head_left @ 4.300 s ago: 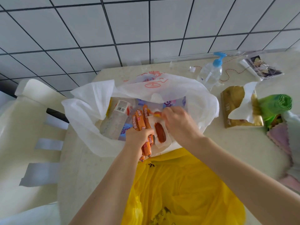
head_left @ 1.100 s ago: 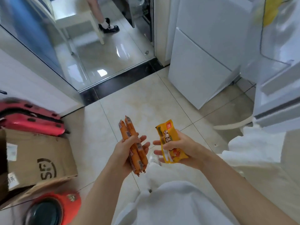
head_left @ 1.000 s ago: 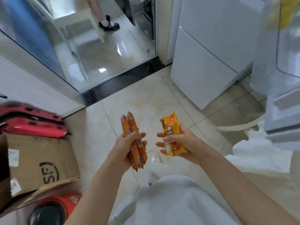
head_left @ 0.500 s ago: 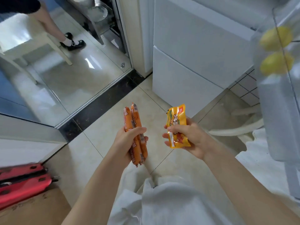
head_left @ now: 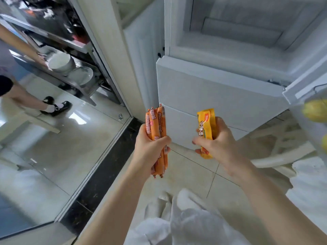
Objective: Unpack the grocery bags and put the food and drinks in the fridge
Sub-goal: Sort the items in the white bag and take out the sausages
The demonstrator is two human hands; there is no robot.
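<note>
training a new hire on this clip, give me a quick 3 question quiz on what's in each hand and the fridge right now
1. True or false: the left hand grips a bundle of orange sausage sticks.
2. What does the right hand hold?
A. a water bottle
B. a yellow snack packet
C. a tissue box
3. Fill in: the fridge's upper compartment stands ____, while the lower drawer fronts are closed.

Key
1. True: its fingers curl round the sticks, which stand roughly upright.
2. B: the yellow snack packet sits upright in its grip.
3. Open: its white inside shows, and the door is swung out at the right.
</note>
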